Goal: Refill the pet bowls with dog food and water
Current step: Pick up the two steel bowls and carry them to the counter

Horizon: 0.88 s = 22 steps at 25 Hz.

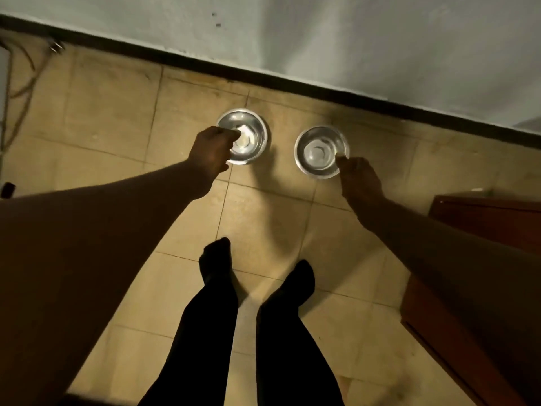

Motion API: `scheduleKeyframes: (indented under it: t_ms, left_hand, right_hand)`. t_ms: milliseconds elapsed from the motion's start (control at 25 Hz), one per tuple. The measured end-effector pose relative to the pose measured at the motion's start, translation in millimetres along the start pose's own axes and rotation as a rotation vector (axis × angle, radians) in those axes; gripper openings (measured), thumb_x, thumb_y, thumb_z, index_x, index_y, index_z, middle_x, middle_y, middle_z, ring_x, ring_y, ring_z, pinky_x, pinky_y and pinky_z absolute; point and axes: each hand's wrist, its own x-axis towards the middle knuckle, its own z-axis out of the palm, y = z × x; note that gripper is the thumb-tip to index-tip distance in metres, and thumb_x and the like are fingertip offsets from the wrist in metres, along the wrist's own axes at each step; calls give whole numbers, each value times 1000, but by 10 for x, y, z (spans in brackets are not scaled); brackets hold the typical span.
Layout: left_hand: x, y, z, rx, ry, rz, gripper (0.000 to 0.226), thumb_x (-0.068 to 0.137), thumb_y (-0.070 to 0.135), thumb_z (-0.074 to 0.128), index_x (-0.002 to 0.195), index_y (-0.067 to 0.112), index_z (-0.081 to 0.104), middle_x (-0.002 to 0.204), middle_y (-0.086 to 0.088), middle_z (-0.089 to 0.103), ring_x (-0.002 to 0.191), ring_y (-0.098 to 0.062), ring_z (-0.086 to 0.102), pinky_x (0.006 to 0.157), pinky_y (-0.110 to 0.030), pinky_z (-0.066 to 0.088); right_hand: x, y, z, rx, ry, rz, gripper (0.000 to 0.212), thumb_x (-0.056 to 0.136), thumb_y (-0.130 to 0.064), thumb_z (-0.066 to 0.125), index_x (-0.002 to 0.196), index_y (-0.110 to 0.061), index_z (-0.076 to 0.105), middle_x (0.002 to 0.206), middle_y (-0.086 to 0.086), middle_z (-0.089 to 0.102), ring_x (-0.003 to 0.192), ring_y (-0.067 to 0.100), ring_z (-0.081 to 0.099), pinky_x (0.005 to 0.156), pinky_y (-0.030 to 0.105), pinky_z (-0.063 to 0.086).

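Your left hand pinches the near-left rim of the left steel bowl; your right hand pinches the right steel bowl at its near-right rim, both bowls on the tiled floor.

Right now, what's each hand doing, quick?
Left hand: closed on the near rim of the left bowl.
Right hand: fingers pinching the right bowl at its rim.

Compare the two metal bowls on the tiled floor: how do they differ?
The left round steel bowl sits nearer the wall; the right round steel bowl sits closer to the person. The left hand covers the left bowl's near-left rim; the right hand meets the right bowl's near-right rim. Both look shiny and similar-sized.
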Motion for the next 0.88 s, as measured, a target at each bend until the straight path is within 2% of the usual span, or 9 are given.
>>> scheduleKeyframes:
  t_ms: [160, 320, 360, 440, 560, 640, 720, 760, 880]
  left_hand:
    - [833, -674, 153, -91, 43, -132, 39, 98, 32, 69, 132, 12, 64, 108, -4, 65, 102, -24, 62, 92, -40, 57]
    - [1494, -1014, 260, -160, 133, -178, 33, 95, 30, 74, 122, 13, 65, 101, -5, 60, 102, -26, 60, 86, -39, 58]
    - [1617, -1044, 292, -176, 154, -184, 34, 95, 29, 73, 123, 12, 64, 105, -7, 60, 103, -27, 59, 87, -39, 57]
    - [1886, -1101, 364, -223, 207, -194, 49, 97, 26, 72, 140, 10, 55, 119, -13, 57, 105, -29, 59, 92, -43, 58]
    - [2212, -1150, 458, -335, 229, -189, 58, 98, 12, 72, 149, 5, 46, 136, -20, 57, 115, -37, 69, 99, -53, 61]
    - [2349, -1193, 468, -318, 212, -206, 58, 94, 1, 73, 147, 3, 49, 140, -23, 59, 116, -39, 71, 92, -53, 64]
    - [2436, -1266, 474, -265, 183, -209, 58, 89, -5, 77, 142, 3, 56, 135, -22, 65, 107, -36, 74, 76, -42, 68]
    - [2457, -1299, 475, -251, 184, -191, 56, 87, -7, 78, 139, 2, 59, 131, -21, 67, 101, -34, 75, 66, -37, 68]
    - [2369, -1336, 457, -309, 212, -158, 53, 84, -11, 76, 133, 4, 61, 121, -18, 68, 96, -38, 75, 54, -34, 65]
  right_hand:
    - [779, 457, 413, 35, 6, 115, 67, 108, -55, 55, 153, -6, 50, 146, 20, 61, 125, 31, 62, 112, 53, 53]
    - [1360, 771, 679, 133, 89, 190, 73, 106, -48, 64, 162, -10, 37, 157, 15, 52, 137, 33, 56, 111, 46, 50]
    - [1460, 810, 715, 173, 96, 216, 76, 105, -47, 66, 164, -12, 32, 159, 15, 50, 139, 35, 55, 114, 48, 50]
    - [1689, 912, 780, 232, 112, 252, 80, 104, -44, 68, 166, -14, 27, 156, 15, 50, 139, 36, 55, 116, 52, 50]
    - [1948, 1012, 852, 281, 144, 257, 72, 104, -33, 71, 162, -15, 32, 147, 14, 53, 134, 36, 59, 111, 54, 55]
    - [2065, 1059, 915, 325, 158, 272, 61, 104, -20, 70, 156, -13, 40, 144, 14, 53, 126, 35, 62, 95, 48, 64]
    - [2145, 1084, 965, 383, 141, 293, 53, 102, -2, 69, 150, -10, 47, 136, 11, 51, 121, 35, 62, 70, 38, 66]
    - [2167, 1092, 988, 401, 138, 300, 51, 100, 5, 69, 145, -9, 51, 136, 11, 53, 121, 36, 64, 65, 36, 66]
    - [2117, 1059, 1026, 477, 141, 310, 39, 96, 11, 71, 128, -6, 57, 140, 17, 58, 121, 41, 68, 72, 43, 68]
